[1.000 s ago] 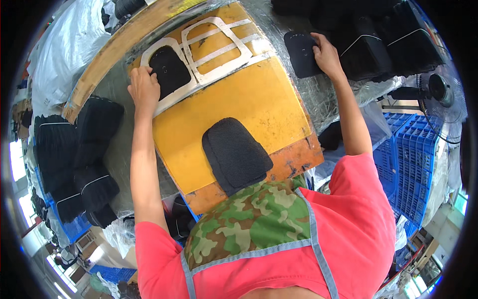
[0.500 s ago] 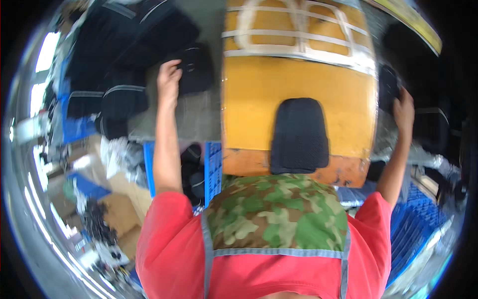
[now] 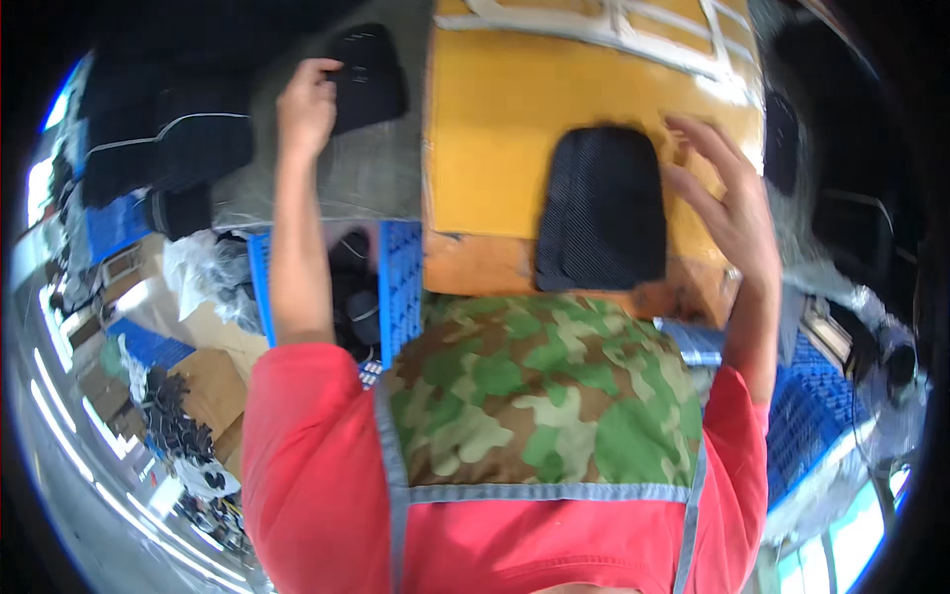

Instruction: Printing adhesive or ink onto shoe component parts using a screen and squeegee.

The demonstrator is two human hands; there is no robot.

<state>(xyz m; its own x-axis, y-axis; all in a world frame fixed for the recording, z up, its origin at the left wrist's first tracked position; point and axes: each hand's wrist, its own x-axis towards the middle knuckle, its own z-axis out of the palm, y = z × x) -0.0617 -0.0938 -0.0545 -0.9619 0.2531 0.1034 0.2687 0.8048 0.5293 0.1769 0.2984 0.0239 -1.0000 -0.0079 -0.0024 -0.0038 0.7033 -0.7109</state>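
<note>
A black textured panel (image 3: 604,210), rounded at its top, lies near the front of the yellow board (image 3: 485,129). My right hand (image 3: 730,198) hovers over the board just right of this panel, fingers spread and holding nothing. Off to the left of the board, my left hand (image 3: 309,107) has its fingers closed at the left edge of another black panel (image 3: 366,81) with small light marks. That panel rests on the grey table surface. How firmly the fingers grip it is hard to see.
White curved frames (image 3: 554,22) cross the far part of the board. Dark pieces with a light edge (image 3: 163,148) lie at the far left, more dark pieces (image 3: 851,198) at the right. Blue crates (image 3: 401,282) stand below the table, with cardboard (image 3: 213,386) on the left.
My right hand has left the dark piece at the right and come inward over the board, opening its fingers. My left hand stays at its panel. The whole view has shifted.
</note>
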